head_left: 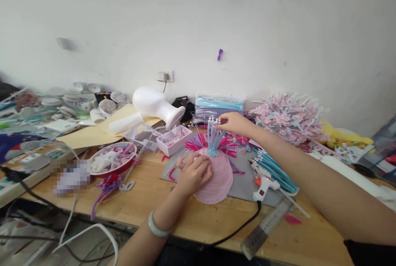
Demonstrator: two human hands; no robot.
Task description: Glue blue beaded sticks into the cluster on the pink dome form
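A pink dome-shaped piece (218, 179), ribbed with fuzzy strands, stands on a grey mat (243, 191). From its top rises a fan of light-blue fuzzy stems (212, 138) tipped with white pearl beads, with magenta stems (193, 145) spreading out on both sides. My left hand (194, 171) lies against the dome's upper left, its fingers curled on it; the fingertips are partly hidden. Above the fan, my right hand (232, 123) pinches at the pearl tip of a blue stem on the right side.
A white hot glue gun (265, 187) lies right of the dome, near bundled blue stems (280, 171) and a metal ruler (267, 229). Leftward are a pink box (173, 140), a red-rimmed bowl (113, 173) and a white foam head (154, 103). Cables (238, 229) cross the table's front edge.
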